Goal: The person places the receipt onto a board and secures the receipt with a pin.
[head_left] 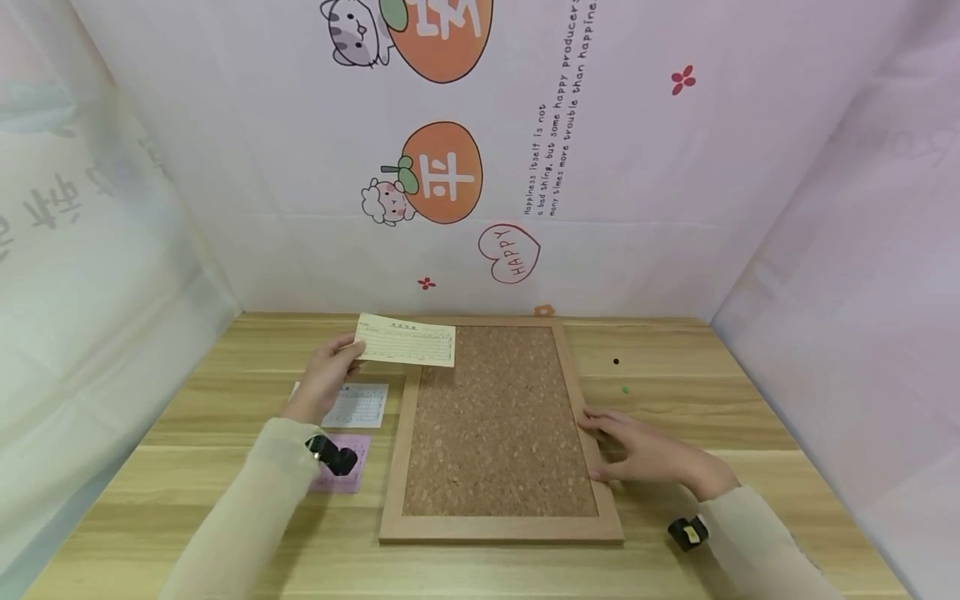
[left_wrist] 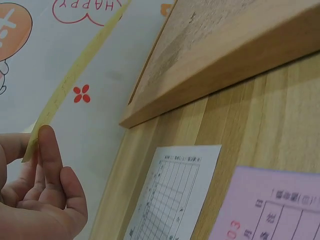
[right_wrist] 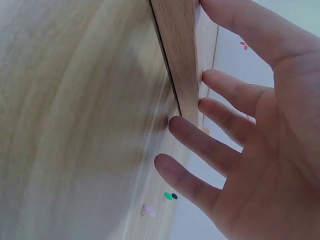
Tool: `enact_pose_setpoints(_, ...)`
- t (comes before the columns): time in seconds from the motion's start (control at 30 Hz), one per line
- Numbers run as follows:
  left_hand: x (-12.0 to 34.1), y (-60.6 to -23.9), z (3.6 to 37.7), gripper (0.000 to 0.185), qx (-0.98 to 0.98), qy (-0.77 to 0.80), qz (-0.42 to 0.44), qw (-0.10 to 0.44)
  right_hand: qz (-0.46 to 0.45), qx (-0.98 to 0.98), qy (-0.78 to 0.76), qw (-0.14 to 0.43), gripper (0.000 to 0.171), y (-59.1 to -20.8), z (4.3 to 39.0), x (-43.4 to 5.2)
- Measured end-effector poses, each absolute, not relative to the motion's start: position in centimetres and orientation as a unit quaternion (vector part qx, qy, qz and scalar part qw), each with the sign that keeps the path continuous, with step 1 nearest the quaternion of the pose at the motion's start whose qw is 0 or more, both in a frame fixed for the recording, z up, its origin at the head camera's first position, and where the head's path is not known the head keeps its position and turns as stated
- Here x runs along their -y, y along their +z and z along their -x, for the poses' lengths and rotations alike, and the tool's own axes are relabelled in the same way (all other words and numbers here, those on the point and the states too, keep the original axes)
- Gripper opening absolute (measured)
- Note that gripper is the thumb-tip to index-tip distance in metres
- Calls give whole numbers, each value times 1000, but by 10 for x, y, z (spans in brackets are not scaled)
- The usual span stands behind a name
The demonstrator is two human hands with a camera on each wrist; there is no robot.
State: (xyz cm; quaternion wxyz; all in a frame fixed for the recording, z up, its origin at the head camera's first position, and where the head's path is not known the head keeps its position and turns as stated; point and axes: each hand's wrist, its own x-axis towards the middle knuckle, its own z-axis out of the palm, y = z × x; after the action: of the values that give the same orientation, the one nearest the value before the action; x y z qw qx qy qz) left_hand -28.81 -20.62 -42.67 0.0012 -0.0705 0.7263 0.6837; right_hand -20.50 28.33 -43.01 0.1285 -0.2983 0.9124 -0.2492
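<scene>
My left hand pinches a pale yellow printed form slip by its left end, thumb on top. Held up, the slip overlaps the upper left corner of a wood-framed cork board in the head view. In the left wrist view the yellow slip is seen nearly edge-on, bowing slightly. At the board's right side, my right hand touches the frame with spread fingertips. The right wrist view shows those fingers fairly straight along the frame's edge.
Left of the board lie a white form slip and a pink one, both partly hidden by my left arm. Beyond my right hand are a black thumbtack and a green one. A pale pink thumbtack shows in the right wrist view.
</scene>
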Motion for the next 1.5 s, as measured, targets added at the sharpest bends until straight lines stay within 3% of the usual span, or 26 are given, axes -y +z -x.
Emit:
enact_pose_setpoints(0.3,191,-431,290,53,-717,694,58,24,308,-915,-257,43,48,-437,220,-280)
enact_pose_setpoints(0.5,181,-433,293,52,-709,703,51,29,305,-913,-271,15,37,-433,234,-270)
enact_pose_setpoints(1.03,145,-432,292,49,-705,708,27,36,266,-881,-387,63,42,-422,269,-233)
enact_pose_setpoints(1.5,124,-434,297,48,-699,715,15,33,231,-848,-469,88,47,-415,280,-199)
